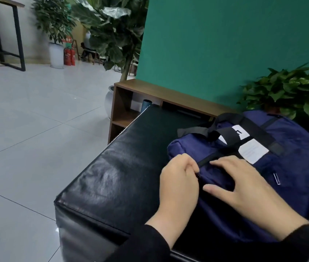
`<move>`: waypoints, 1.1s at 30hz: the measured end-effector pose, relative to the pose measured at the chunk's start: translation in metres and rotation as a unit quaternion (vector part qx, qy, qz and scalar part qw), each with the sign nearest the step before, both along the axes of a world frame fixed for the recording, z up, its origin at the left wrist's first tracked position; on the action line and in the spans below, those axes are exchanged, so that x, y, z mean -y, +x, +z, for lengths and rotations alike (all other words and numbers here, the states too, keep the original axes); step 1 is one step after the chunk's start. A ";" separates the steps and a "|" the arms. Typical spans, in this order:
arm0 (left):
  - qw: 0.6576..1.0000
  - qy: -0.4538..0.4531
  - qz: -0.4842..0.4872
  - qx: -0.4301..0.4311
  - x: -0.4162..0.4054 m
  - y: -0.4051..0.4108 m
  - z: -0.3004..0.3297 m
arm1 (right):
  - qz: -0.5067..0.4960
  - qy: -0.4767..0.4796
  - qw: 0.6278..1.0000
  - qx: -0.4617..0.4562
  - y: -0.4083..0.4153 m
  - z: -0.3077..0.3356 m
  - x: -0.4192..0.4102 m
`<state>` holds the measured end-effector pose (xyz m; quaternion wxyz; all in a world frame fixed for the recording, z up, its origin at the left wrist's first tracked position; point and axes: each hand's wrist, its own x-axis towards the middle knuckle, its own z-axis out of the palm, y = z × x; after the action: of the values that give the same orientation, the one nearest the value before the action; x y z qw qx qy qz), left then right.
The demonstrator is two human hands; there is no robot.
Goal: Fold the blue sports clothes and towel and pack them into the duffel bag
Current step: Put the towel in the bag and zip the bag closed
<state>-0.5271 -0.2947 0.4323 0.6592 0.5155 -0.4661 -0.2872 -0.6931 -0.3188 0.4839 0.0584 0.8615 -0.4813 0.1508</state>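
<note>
The duffel bag (291, 148) lies on the black padded bench (121, 157), at about 4 o'clock in the head view. No clothes or towel are visible outside the bag. Whether they are already packed inside cannot be told.

**Hand positions**

- The left hand (178, 178) sits at the 9 o'clock end of the bag. Its fingers are curled and appear to pinch the zipper pull (198, 173) between thumb and forefinger.
- The right hand (244, 188) rests on the top panel of the bag, at 3 o'clock of the left hand. Its fingers are straight and spread, pressing flat on the fabric. It holds nothing.

**Step in hand (judged):** working the main zipper (212, 156). The direction of travel, opening or closing, cannot be determined.

**Procedure for a clean zipper run**

1. Keep the right hand flat on the panel to hold the fabric taut beside the zipper track.
2. Pull the slider along the line of the track, not upward or sideways.
3. Move the flat hand along with the slider so tension stays just beside it.
4. Keep the black handles (227, 135) and the white tags (253, 151), lying at 1 o'clock of the hands, clear of the track.

**Caution:** soft fabric tends to bunch at the bag end. If the slider binds, back it off a little and smooth the cloth before continuing.
</note>
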 end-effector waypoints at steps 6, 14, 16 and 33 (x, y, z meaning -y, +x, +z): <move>0.998 0.032 0.045 0.010 0.011 0.024 0.001 | -0.068 -0.072 0.995 -0.021 0.022 0.000 0.016; 0.929 -0.021 -0.063 0.364 0.015 0.014 -0.008 | -0.069 0.010 0.958 0.277 -0.002 0.073 0.020; 0.932 -0.027 -0.077 0.352 0.014 0.009 -0.008 | -0.073 0.025 0.954 0.290 -0.007 0.073 0.021; 0.991 0.079 -0.070 -0.077 0.029 0.040 0.019 | 0.037 0.058 0.979 0.191 0.006 0.043 -0.017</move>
<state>-0.4867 -0.3236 0.4510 0.6285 0.5085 -0.4248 -0.4075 -0.6869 -0.3022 0.5272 -0.0901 0.8357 -0.4594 0.2870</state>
